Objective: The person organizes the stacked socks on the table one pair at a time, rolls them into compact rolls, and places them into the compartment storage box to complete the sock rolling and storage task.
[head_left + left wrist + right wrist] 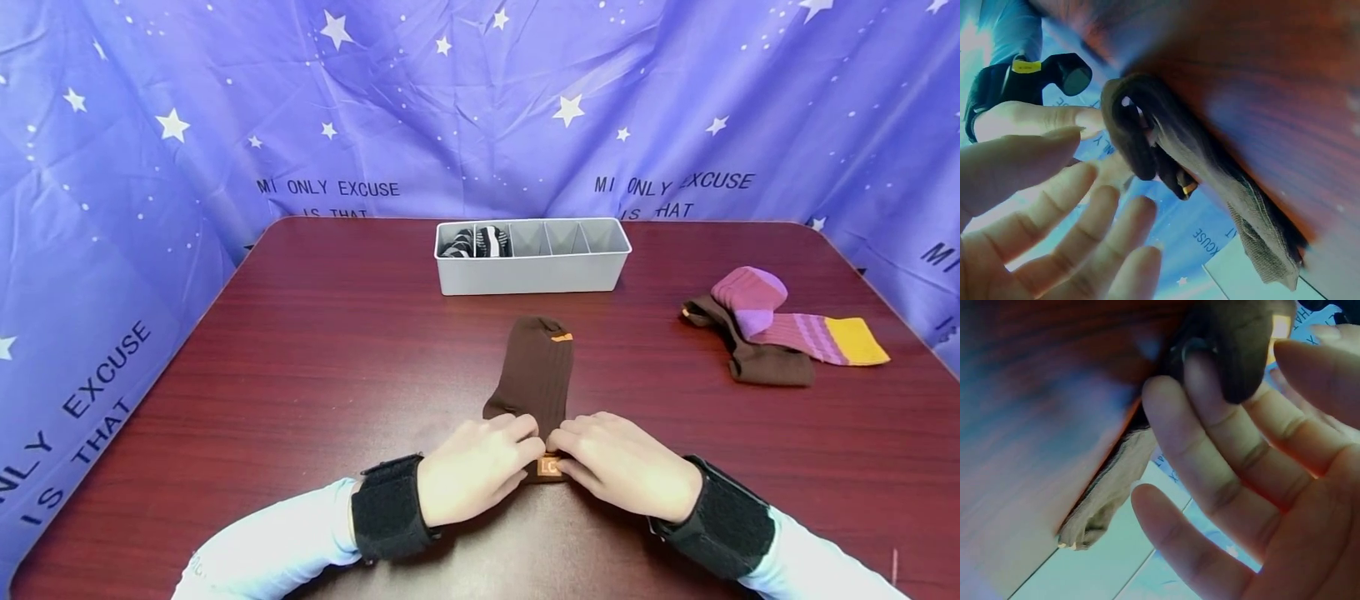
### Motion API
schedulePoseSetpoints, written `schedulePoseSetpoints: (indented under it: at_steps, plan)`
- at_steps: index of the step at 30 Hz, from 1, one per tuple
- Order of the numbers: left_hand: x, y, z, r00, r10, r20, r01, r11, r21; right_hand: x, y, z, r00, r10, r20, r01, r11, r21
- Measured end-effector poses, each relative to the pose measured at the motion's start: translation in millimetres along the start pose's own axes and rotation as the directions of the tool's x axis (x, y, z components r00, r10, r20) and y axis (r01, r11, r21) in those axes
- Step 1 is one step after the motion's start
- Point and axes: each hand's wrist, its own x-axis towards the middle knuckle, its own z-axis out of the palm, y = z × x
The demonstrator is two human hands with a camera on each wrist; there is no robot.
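Observation:
A brown sock [538,371] with an orange toe mark lies on the table, its cuff at the near end turned over and showing an orange label [549,466]. My right hand [626,467] pinches the cuff beside the label. In the right wrist view, fingers [1216,450] reach into the folded cuff, with the thumb on the outside. At the cuff's left side is my left hand [480,468], its fingers [1107,206] loosely bent in the left wrist view, seemingly without a grip on the fabric.
A grey divided box [532,277] stands at the back, with patterned rolled socks [492,242] in its two left compartments. To the right, a pink, purple and yellow sock [806,333] lies partly over another brown sock [772,367]. A starry blue curtain [480,108] hangs behind the table.

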Motion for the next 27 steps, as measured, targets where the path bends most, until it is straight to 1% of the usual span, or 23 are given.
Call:
schedulePoseSetpoints:
  at_steps: [2, 5, 9, 12, 15, 17, 20, 23, 27]
  plan:
    - [-0.8, 0.0, -1.1, 1.0, 0.004, 0.021, -0.004, 1.0, 0.001, 1.0, 1.3, 0.5, 1.0, -0.001, -0.004, 0.001, 1.0, -0.004]
    - [-1.4, 0.0, -2.0, 0.997, -0.004, 0.074, 0.003, 1.0, 0.016, 1.7, 2.3, 1.0, 1.0, 0.002, -0.021, -0.002, 1.0, -0.018]
    - [-1.7, 0.2, -2.7, 0.988, -0.022, 0.154, 0.014, 0.998, 0.054, 2.0, 1.1, 1.0, 0.999, 0.007, -0.045, -0.008, 1.0, -0.02]
    - [-1.6, 1.3, -2.7, 0.982, -0.025, 0.185, 0.009, 0.996, 0.089, 1.6, -1.1, 0.5, 0.999, -0.002, -0.054, 0.002, 1.0, 0.002]
    - [-1.2, 2.3, -1.9, 0.985, -0.019, 0.17, -0.001, 0.993, 0.118, 1.4, -3.3, -0.3, 0.999, -0.022, -0.04, 0.022, 1.0, 0.008]
    - [-1.1, 2.6, -1.1, 0.99, -0.012, 0.139, -0.006, 0.992, 0.128, 1.2, -4.3, -0.3, 0.999, -0.027, -0.023, 0.028, 1.0, 0.003]
    - [-1.3, 2.3, -1.0, 0.996, -0.004, 0.092, -0.007, 0.993, 0.119, 1.0, -5.6, -0.4, 1.0, -0.027, -0.005, 0.027, 1.0, 0.0]
    - [-2.0, 0.9, -1.9, 0.997, -0.01, 0.081, 0.006, 0.999, 0.044, 0.9, -6.3, -1.7, 0.999, -0.028, -0.018, 0.028, 1.0, 0.012]
    - [-2.7, -1.4, -4.2, 0.993, -0.039, 0.107, 0.045, 0.997, -0.055, 0.9, -5.8, -5.0, 0.997, -0.049, -0.066, 0.051, 0.998, 0.024]
